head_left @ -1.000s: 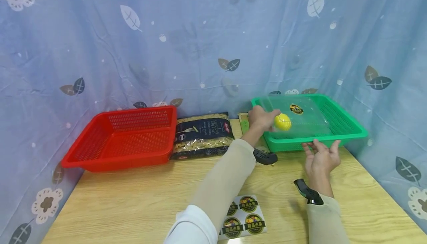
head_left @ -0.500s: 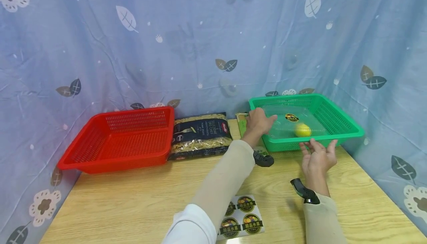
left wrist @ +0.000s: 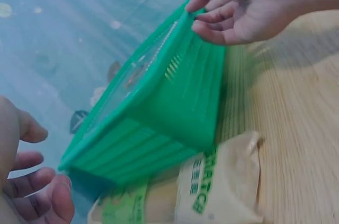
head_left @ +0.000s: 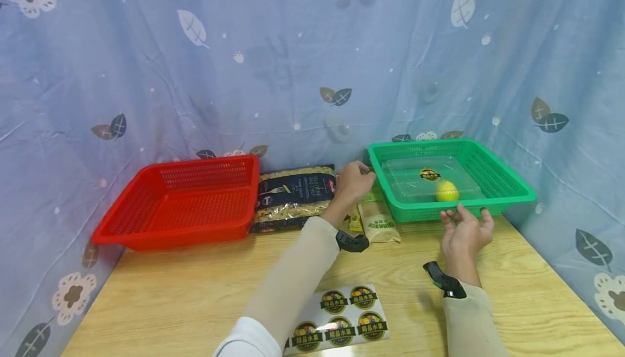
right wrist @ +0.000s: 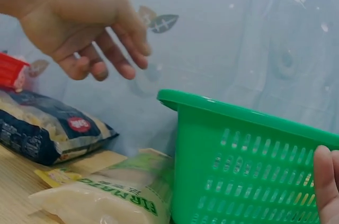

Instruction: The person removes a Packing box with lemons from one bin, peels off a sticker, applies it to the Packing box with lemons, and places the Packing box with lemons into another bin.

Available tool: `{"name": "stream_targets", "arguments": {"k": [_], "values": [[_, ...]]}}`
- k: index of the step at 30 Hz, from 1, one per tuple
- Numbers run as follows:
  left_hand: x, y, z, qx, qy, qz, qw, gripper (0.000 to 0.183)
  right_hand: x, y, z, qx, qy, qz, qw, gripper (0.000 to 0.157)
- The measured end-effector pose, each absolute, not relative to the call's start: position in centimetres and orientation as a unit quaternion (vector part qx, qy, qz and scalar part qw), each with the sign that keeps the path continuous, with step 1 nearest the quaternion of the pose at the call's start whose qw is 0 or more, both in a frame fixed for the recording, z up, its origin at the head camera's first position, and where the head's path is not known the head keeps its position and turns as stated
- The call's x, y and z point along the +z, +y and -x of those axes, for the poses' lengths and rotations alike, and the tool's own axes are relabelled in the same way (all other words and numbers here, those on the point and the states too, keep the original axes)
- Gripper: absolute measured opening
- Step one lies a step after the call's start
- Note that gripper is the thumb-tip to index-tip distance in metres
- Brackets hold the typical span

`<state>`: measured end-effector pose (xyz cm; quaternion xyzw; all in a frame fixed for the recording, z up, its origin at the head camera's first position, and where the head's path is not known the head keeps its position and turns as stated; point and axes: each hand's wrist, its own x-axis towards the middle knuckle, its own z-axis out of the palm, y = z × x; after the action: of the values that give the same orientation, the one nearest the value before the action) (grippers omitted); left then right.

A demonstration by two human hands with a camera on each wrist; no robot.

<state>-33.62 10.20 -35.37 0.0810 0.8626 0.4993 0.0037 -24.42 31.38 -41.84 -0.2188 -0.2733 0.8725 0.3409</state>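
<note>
My left hand [head_left: 355, 184] is raised just left of the green basket [head_left: 508, 201], with loosely bent fingers and nothing in them. In the right wrist view this left hand [right wrist: 87, 28] hangs above the packages, apart from the basket rim. My right hand [head_left: 466, 237] is palm up at the front of the basket, its fingertips against the wall and rim. In the left wrist view the fingers [left wrist: 217, 17] lie at that rim. Inside the basket lies a clear plastic container [head_left: 407, 179] with a round black-and-gold sticker [head_left: 429, 174], together with a yellow lemon-like ball [head_left: 446, 191].
A red basket [head_left: 205, 205] stands at the left. Between the baskets lie a bag of penne pasta [head_left: 295, 197], a beige package [head_left: 381, 221] and a small yellow packet [head_left: 355, 221]. A sheet of round stickers [head_left: 337, 319] lies near the front. A curtain [head_left: 273, 64] hangs behind.
My left hand has let go of the clear container and moved left, out of the green basket. The container and yellow ball have settled lower in it. My right hand stays at the front rim.
</note>
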Motion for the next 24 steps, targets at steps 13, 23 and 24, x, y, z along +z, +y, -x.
{"name": "stream_targets", "arguments": {"k": [13,23,24], "values": [[-36.1,4.0,32.3,0.549,0.826,-0.111,-0.064,0.015,-40.2,29.8,24.2,0.815,-0.29,0.255,0.431,0.04],[-35.1,-1.0,30.7,0.582,0.795,-0.1,-0.136,0.016,-37.5,25.3,24.5,0.802,-0.341,0.139,0.469,0.035],[-35.1,-1.4,30.5,0.583,0.795,-0.095,-0.141,0.014,-37.2,24.8,24.5,0.8,-0.35,0.128,0.469,0.034]]}}
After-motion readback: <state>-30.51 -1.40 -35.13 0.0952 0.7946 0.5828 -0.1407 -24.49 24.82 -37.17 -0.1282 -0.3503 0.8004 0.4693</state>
